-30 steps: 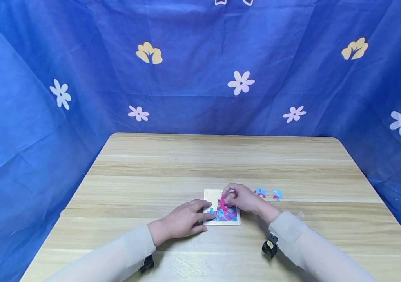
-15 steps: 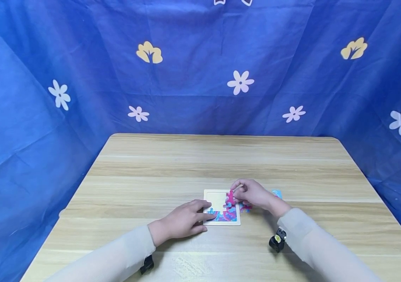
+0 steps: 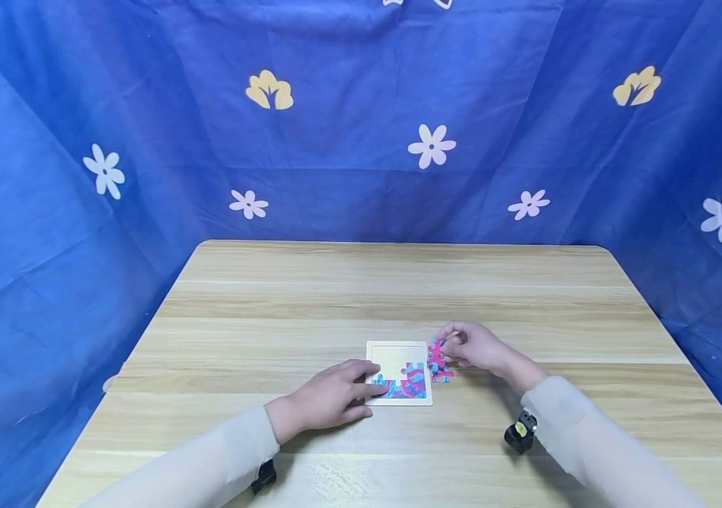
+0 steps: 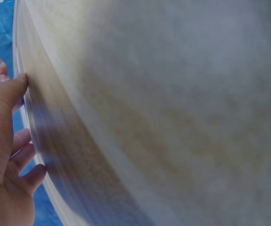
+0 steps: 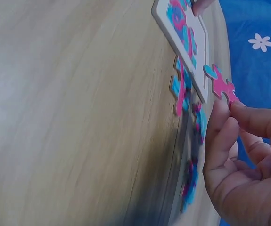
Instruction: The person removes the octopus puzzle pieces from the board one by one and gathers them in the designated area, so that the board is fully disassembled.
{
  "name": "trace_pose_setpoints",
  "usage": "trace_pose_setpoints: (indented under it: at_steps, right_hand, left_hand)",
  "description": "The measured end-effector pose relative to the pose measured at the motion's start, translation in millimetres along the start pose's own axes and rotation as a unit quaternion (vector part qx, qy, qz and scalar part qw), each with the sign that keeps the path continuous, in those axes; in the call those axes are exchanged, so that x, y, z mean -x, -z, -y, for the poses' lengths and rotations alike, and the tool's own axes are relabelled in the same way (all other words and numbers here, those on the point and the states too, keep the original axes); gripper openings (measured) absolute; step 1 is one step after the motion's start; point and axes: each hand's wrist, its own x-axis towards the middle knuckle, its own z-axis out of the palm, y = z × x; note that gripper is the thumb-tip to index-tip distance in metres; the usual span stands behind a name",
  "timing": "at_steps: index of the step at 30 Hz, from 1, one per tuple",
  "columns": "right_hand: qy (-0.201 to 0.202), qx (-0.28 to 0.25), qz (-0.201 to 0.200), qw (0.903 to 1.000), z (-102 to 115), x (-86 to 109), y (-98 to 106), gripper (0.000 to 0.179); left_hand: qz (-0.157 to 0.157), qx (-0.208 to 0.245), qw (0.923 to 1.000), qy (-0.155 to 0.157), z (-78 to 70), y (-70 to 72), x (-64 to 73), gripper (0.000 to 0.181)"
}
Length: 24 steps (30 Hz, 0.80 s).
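Observation:
My left hand point(image 3: 335, 395) lies with extended fingers on the left side of a small puzzle tray point(image 3: 429, 395), its fingertips over the pieces there. Colourful jigsaw pieces point(image 3: 413, 388) fill the tray's near side and part of its right side; the rest shows pale base. Between thumb and fingers, my right hand point(image 3: 476, 347) pinches a pink and blue puzzle piece point(image 5: 224, 88), held up just off the tray's right edge. Under it, a loose puzzle piece point(image 5: 179, 89) lies on the table beside the tray. In the left wrist view, the left hand point(image 4: 3, 127) mostly hides the tray.
More loose puzzle pieces point(image 5: 190, 183) lie on the table right of the tray, hidden behind the right hand in the head view. The wooden table point(image 3: 272, 303) reaches back to a blue flowered cloth point(image 3: 348, 141).
My right hand has lifted the pink piece out of the tray's pale area and carried it right, past the tray's edge. The left hand has stayed in place.

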Motion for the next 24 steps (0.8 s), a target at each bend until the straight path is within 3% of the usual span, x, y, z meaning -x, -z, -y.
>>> trace_pose_setpoints:
  at_steps: [24]
  right_hand:
    - [-0.021,0.027,-0.002,0.9994,-22.3,17.9,25.9,0.019]
  left_hand:
    - [-0.003,-0.003,1.0000,0.001,-0.2,-2.1,-0.7,0.044]
